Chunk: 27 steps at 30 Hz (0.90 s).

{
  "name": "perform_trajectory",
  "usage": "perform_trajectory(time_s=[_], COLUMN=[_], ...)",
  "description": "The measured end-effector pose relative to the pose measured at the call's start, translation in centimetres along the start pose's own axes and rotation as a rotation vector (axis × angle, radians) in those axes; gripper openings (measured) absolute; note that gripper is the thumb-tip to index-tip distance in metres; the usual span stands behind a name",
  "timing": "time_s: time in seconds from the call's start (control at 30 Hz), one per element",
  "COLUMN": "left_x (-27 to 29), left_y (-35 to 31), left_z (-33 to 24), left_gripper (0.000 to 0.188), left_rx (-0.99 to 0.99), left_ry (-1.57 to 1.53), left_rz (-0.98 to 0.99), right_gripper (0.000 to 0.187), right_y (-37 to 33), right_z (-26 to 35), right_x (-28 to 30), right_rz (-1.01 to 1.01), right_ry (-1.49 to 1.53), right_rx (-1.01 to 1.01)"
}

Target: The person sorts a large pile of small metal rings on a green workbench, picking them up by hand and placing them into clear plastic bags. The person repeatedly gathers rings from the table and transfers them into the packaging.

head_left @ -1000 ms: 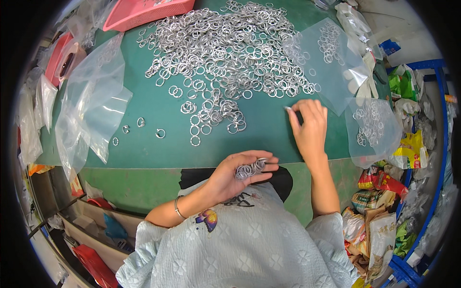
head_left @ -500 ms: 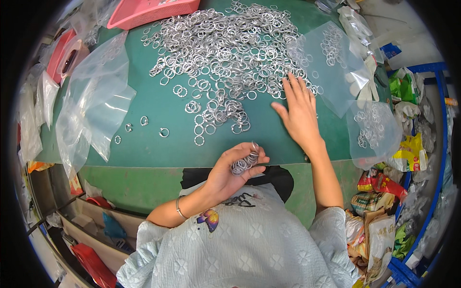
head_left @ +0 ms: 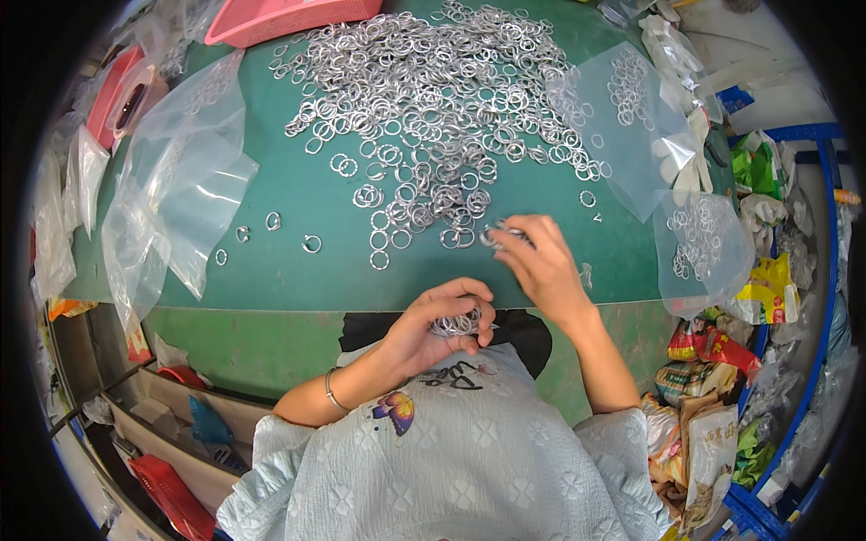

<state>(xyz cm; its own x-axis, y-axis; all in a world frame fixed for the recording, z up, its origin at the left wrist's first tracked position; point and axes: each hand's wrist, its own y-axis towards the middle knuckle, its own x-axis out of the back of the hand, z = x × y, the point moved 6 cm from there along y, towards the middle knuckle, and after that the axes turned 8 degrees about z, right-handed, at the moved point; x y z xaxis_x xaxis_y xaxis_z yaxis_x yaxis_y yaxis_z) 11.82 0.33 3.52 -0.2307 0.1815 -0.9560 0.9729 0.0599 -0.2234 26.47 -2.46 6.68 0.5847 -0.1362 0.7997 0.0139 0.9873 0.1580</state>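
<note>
A bunch of silver metal rings (head_left: 457, 323) is cupped in my left hand (head_left: 433, 325), its fingers curled round them just off the table's near edge. My right hand (head_left: 546, 270) is over the green table, with fingers pinched on a few metal rings (head_left: 507, 234); the fingertips are slightly blurred. Just left of it lies a small cluster of rings (head_left: 446, 203). Beyond spreads a large heap of silver rings (head_left: 424, 81). To the left, a few single rings (head_left: 311, 243) lie apart from the heap.
Clear plastic bags (head_left: 180, 171) lie on the left. At right, rings rest on or in clear bags (head_left: 695, 243). A pink basket (head_left: 289, 18) stands at the far edge. Blue shelving (head_left: 825, 270) with packages is on the right, and open drawers (head_left: 171, 433) are at lower left.
My right hand has come back from the right edge of the heap toward me and left, closing on a few rings. My left hand has curled further round its bunch.
</note>
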Motion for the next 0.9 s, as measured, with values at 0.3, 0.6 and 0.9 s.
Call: perform_trajectory(time_s=[0.3,0.6,0.9], left_x=[-0.4,2.1,4.2], left_y=[-1.1,-1.2,0.4], left_z=[1.8,4.6,4.8], left_gripper=[0.021,0.026,0.033], left_rx=[0.106,0.373,0.219], left_ry=[0.131,0.131,-0.081], left_rz=[0.054,-0.082,-0.158], right_gripper=[0.02,0.028,0.021], right_y=[-1.2,-0.7,-2.0], right_z=[-7.6,0.3,2.6], right_x=[3.6,2.9,2.5], right_rz=[-0.419,-0.21,-0.049], right_ry=[0.467,-0.25,0.178], right_rx=[-0.506,-0.208,-0.042])
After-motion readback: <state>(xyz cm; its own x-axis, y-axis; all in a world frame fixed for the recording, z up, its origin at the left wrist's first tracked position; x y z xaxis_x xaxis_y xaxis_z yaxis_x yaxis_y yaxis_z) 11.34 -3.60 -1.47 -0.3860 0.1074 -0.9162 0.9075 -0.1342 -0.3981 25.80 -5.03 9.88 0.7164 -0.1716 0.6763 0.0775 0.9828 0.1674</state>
